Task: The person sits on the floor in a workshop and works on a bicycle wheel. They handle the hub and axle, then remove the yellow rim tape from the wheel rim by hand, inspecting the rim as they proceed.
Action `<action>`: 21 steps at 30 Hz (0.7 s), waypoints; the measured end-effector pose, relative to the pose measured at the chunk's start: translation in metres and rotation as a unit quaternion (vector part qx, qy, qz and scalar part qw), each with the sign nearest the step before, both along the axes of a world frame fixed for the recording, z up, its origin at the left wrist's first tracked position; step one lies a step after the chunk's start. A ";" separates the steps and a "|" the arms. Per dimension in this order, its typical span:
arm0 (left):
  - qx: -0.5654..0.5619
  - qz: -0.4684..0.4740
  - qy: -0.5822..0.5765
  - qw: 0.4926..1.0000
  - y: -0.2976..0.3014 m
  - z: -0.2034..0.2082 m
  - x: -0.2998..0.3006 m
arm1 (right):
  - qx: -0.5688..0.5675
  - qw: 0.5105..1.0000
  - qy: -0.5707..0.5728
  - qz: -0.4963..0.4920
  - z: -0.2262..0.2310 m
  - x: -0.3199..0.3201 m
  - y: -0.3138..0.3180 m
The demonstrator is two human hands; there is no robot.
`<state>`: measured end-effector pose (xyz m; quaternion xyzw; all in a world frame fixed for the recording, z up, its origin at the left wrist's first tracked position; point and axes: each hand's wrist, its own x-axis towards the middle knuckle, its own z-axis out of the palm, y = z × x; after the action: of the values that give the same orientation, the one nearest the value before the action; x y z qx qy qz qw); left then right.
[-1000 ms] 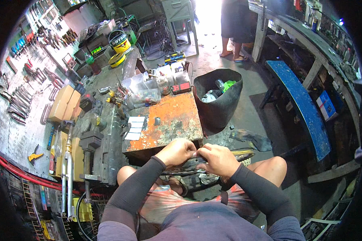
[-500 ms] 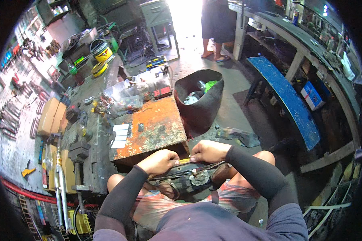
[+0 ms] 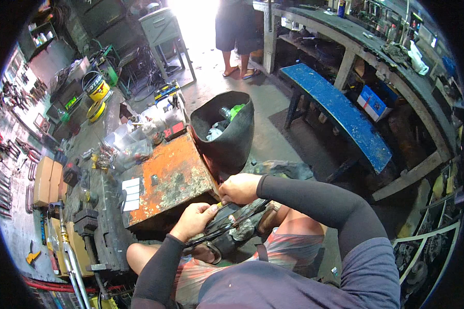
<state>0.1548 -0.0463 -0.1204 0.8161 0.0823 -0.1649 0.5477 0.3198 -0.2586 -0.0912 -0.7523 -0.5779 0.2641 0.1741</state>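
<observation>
— So, what do both hands do in the head view?

— The left hand (image 3: 193,220) sits at about six o'clock of the picture, the fingers curled shut around a small yellow-handled tool (image 3: 219,205). The right hand (image 3: 241,188) is just at one o'clock from it, also closed, with the fingertips pinching near the tip of the same tool. The two hands almost touch.

— And what is under them?

— A dark mechanical part with black cables (image 3: 227,226) lies on the person's lap, just below both hands, between the knees. I cannot tell exactly what kind of part it is.

— Where is this against the workbench?

— The hands are at the near edge of a rusty orange metal table (image 3: 170,180), at its five o'clock corner. Some white paper pieces (image 3: 130,193) lie on the table toward nine o'clock. A black rubber bin (image 3: 229,136) with bottles inside stands at twelve o'clock from the right hand, close to the table.

— Anything further away?

— A blue bench (image 3: 340,116) is at two o'clock, well apart. Another person's legs (image 3: 237,38) stand at twelve o'clock, far from the hands. A yellow bucket (image 3: 97,90) is at ten o'clock.
</observation>
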 end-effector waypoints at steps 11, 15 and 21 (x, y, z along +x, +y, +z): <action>0.102 0.023 -0.060 0.993 -0.031 0.015 0.004 | -0.076 0.993 0.079 0.053 0.001 0.020 -0.040; 0.094 0.014 -0.076 0.993 -0.018 0.007 -0.006 | -0.038 0.998 0.027 0.050 0.001 0.009 -0.040; 0.086 -0.017 -0.037 0.995 -0.002 0.000 0.000 | -0.025 0.997 0.061 0.047 -0.010 0.019 -0.041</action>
<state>0.1547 -0.0479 -0.1207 0.8672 0.0620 -0.1356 0.4752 0.3391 -0.2995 -0.1011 -0.7107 -0.5947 0.3313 0.1775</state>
